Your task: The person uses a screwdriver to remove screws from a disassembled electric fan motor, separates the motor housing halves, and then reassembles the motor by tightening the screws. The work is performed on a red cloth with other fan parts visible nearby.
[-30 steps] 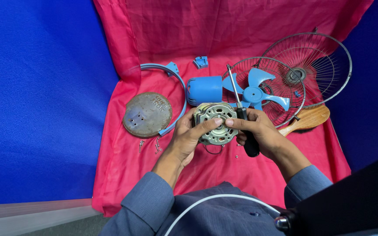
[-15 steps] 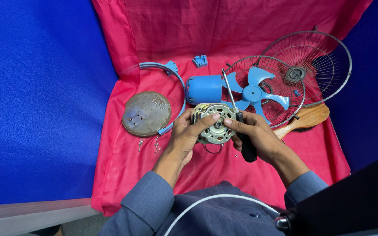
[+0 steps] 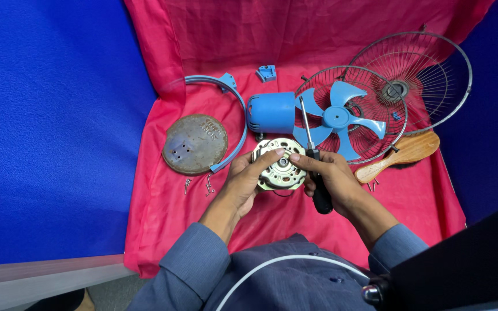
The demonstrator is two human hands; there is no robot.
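Red cloth covers my desk (image 3: 433, 196) between blue walls. My left hand (image 3: 243, 181) closes around the fan motor (image 3: 279, 164), held just above the cloth; my right hand (image 3: 332, 175) grips a screwdriver (image 3: 312, 155) while touching the motor's face. Already off: blue blade (image 3: 341, 118), wire guards (image 3: 433, 69), motor housing (image 3: 271, 112), rusty base plate (image 3: 194, 144). Motor itself remains unopened.

Head-worn, looking steeply down and forward, close over both forearms and red cloth (image 3: 214, 230); single view, nothing shared.
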